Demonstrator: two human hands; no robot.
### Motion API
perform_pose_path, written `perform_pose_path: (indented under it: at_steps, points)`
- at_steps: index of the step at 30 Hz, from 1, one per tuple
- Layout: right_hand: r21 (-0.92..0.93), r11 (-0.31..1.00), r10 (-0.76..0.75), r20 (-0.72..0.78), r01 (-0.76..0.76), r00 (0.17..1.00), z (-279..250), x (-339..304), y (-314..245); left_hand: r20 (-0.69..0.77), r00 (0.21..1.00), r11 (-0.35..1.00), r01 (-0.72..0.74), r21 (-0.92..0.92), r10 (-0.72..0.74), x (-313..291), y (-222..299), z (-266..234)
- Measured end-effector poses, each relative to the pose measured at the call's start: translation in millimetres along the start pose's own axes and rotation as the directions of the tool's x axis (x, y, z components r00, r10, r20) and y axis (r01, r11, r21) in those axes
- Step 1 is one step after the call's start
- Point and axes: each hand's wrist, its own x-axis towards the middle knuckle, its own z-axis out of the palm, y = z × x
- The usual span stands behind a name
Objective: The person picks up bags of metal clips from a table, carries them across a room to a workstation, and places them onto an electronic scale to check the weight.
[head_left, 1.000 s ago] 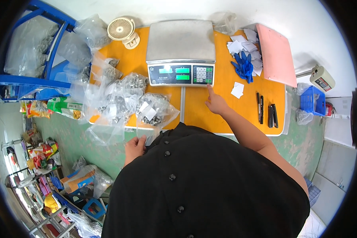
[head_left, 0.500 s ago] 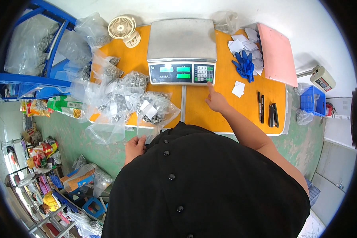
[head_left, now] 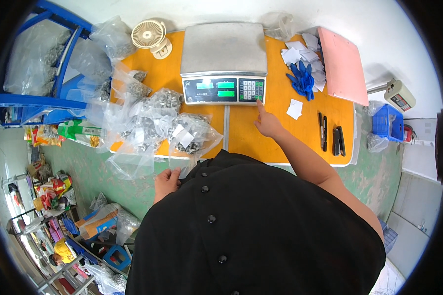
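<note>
My right hand [head_left: 268,123] reaches over the table with its index finger stretched out and the other fingers bent. That fingertip touches a key at the lower right of the keypad [head_left: 251,90] on a counting scale [head_left: 224,49] with a bare metal pan and lit green displays. Low beside my black shirt, my left hand [head_left: 167,182] has its fingers bent around the loose edge of a clear plastic bag [head_left: 194,135]. Small grey metal parts and a white slip lie in this bag at the table's front edge. My shirt hides part of the left grip.
More bags of metal parts [head_left: 142,125] crowd the table's left side below a small fan [head_left: 149,34]. To the right are blue gloves [head_left: 301,80], paper slips [head_left: 295,109], a pink board [head_left: 342,66], pens [head_left: 323,132] and a stapler [head_left: 338,141]. A blue rack [head_left: 37,98] stands left.
The whole view has shifted very slightly. My right fingertip stays at the same corner of the keypad, and my left hand remains at the bag's edge.
</note>
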Motion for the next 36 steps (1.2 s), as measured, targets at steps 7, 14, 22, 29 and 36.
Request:
perform_pose_path:
  at_steps: [7, 14, 22, 29, 36]
  points:
    - [0.009, 1.000, 0.023, 0.022, -0.023, 0.999, -1.1, -2.3, 3.3, 0.032, 0.999, 1.000, 0.011, -0.005, -0.011, 2.7, -0.5, 0.0]
    - [0.023, 1.000, 0.013, 0.012, -0.013, 1.000, -1.9, -1.2, 4.4, 0.027, 1.000, 1.000, -0.010, 0.002, 0.010, 8.0, -8.1, 0.9]
    - [0.008, 1.000, 0.020, 0.007, -0.020, 1.000, -2.2, -1.2, 1.8, 0.019, 1.000, 1.000, -0.009, 0.009, 0.008, 8.7, -7.4, 1.6]
    - [0.016, 0.999, 0.030, 0.022, -0.030, 0.999, -1.5, 1.6, 2.3, 0.013, 1.000, 1.000, -0.005, 0.016, 0.005, 10.6, -9.4, 2.0]
    - [0.019, 0.999, 0.028, 0.021, -0.029, 0.999, -2.5, -0.7, -0.8, 0.026, 1.000, 1.000, -0.015, 0.021, 0.015, 16.4, -18.5, 2.2]
